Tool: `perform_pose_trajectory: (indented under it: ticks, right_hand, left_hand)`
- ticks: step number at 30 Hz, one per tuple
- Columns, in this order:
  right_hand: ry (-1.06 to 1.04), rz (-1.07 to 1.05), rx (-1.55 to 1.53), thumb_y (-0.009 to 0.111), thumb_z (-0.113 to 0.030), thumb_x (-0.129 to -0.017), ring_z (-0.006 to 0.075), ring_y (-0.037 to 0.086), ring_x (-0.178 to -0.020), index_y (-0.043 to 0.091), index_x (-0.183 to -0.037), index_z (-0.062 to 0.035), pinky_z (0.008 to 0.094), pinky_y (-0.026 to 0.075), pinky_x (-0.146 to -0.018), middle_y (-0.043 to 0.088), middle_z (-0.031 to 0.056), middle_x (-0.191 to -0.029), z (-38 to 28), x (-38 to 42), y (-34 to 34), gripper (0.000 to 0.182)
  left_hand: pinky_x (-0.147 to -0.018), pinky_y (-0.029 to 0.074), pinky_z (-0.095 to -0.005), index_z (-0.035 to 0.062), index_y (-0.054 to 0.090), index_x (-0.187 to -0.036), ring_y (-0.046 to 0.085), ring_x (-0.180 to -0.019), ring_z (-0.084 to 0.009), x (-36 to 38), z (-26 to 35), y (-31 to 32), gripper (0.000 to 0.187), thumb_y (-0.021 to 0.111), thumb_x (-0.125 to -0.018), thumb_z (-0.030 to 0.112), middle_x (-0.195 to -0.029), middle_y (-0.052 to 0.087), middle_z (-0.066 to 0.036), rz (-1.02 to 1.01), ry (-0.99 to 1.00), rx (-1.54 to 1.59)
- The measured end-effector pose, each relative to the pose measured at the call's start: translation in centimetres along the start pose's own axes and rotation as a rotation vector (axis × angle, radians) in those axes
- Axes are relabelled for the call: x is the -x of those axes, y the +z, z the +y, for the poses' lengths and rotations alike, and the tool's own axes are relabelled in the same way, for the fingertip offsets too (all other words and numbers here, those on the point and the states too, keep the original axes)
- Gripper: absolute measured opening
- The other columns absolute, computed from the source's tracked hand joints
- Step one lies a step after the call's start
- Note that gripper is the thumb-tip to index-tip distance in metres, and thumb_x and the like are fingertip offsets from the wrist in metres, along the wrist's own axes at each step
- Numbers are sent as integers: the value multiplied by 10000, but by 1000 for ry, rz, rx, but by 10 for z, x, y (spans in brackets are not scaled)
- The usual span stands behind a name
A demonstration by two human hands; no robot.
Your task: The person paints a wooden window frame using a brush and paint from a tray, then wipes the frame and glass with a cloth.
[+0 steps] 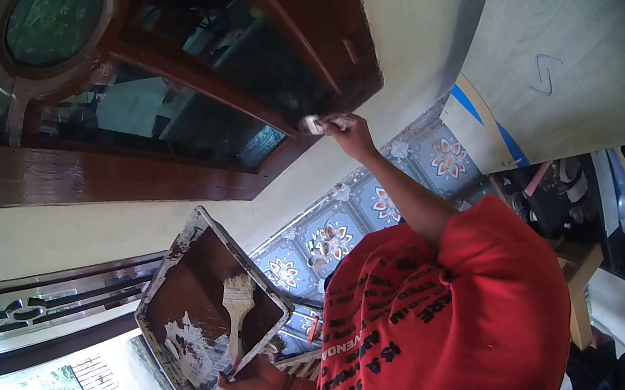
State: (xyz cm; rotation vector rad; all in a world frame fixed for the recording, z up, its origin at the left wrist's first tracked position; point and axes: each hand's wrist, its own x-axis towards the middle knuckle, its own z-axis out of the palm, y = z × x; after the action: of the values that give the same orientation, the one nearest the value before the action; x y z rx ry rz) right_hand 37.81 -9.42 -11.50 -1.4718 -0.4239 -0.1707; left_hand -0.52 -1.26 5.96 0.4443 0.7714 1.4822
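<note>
Brown wood gleams along the broad window frame (37,179); how much is finished, I can't tell. My right hand (350,136) pinches a small whitish piece (310,125) at its right corner; my left hand (257,379) grips the paint-smeared rectangular tray (197,272), bearing a pale-bristled brush (239,292).

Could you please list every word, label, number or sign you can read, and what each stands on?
"ARE": red cloth shirt, black print.
"VENDA": same shirt, pale print.
"IS A": same shirt, black print.
The shirt's other words are too folded or blurred to read fully.
Pale flat board: a drawn hooked mark, no certain letter.
</note>
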Motion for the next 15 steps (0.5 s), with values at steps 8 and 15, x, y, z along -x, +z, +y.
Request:
perform_pose_trajectory:
  ticks: [8, 15]
  right_hand:
    - [-376, -355, 363, 627, -87, -760, 252, 626, -763, 649, -957, -74, 335, 507, -660, 636, 106, -869, -106, -33, -3, 199]
    - [-1174, -149, 387, 675, -14, -693, 237, 598, -930, 635, -1065, -118, 321, 494, -770, 629, 70, -1037, -290, -99, 11, 388]
  left_hand:
    - [-658, 465, -309, 109, 488, -740, 553, -630, -174, -18, 7, -17, 180, 581, -723, 262, -653, 525, -74, 36, -59, 55]
    - [-666, 459, -313, 123, 476, -768, 522, -643, -171, -47, 8, -53, 214, 622, -701, 265, -676, 496, -72, 19, -124, 141]
